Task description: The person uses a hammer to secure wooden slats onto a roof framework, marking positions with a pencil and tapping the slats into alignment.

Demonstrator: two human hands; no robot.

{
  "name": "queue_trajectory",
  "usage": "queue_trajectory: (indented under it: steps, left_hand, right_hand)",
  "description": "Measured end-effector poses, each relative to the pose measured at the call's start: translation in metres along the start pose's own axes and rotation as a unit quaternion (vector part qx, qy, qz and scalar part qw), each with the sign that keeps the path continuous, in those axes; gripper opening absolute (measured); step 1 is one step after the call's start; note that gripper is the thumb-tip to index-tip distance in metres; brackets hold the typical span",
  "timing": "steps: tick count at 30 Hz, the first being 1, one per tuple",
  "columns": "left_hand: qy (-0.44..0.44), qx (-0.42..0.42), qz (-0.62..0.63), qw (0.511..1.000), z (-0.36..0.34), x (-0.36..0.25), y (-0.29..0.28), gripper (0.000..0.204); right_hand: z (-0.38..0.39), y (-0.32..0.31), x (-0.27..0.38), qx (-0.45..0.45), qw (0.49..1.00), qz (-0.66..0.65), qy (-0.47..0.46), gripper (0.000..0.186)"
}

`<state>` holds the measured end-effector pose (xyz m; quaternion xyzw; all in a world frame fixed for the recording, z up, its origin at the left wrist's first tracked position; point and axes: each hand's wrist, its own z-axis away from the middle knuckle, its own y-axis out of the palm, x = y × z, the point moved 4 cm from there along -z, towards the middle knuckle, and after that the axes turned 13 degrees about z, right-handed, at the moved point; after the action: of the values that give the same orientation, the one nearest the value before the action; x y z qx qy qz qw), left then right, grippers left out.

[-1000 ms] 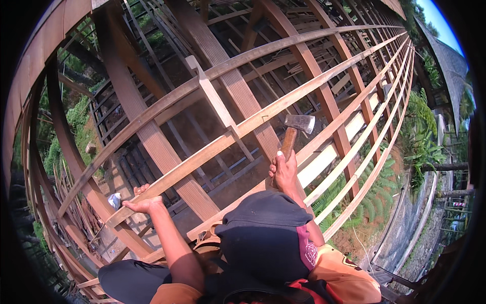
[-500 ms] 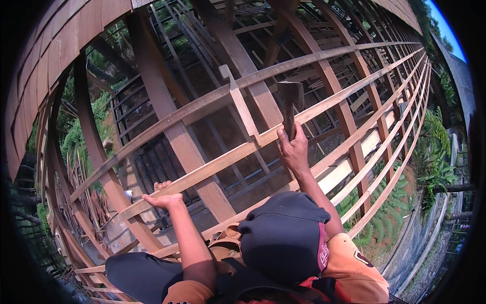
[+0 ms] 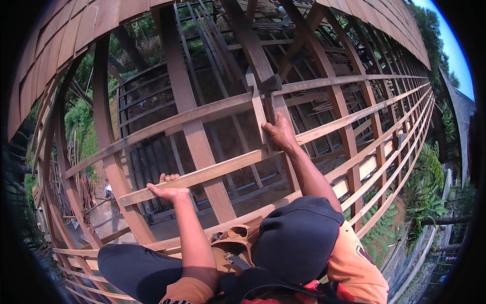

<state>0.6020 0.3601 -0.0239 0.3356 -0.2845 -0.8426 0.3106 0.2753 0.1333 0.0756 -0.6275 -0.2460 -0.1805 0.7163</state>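
Bare roof framing surrounds; left hand (image 3: 169,188) grips a long wooden batten (image 3: 212,172), right hand (image 3: 280,136) clenches a wood-handled steel hammer (image 3: 269,96); shingles (image 3: 86,25) cover only the top.

Orange short-sleeved shirt (image 3: 354,263), dark trousers (image 3: 136,266), bare forearms, dark cap (image 3: 298,238).

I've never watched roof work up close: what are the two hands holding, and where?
Right hand grips a hammer low on its handle; left hand clasps a wooden batten.
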Motion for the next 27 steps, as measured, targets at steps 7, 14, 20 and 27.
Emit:
queue_trajectory:
  steps: [7,14,20,27]
  left_hand:
    - [0.000,-0.030,0.008,1.000,0.005,0.000,0.001,0.070]
    - [0.005,-0.022,-0.007,1.000,0.002,-0.003,-0.002,0.073]
    - [0.005,-0.045,0.007,0.999,0.005,0.001,0.000,0.072]
    - [0.010,-0.058,0.010,0.998,0.011,-0.001,0.006,0.069]
  right_hand:
    - [0.007,-0.001,0.010,0.007,0.989,0.143,-0.029,0.052]
    - [0.004,0.016,0.002,-0.003,0.973,0.209,-0.094,0.049]
    - [0.009,0.015,0.006,-0.011,0.970,0.226,-0.092,0.049]
    - [0.013,0.015,0.011,-0.047,0.956,0.259,-0.128,0.051]
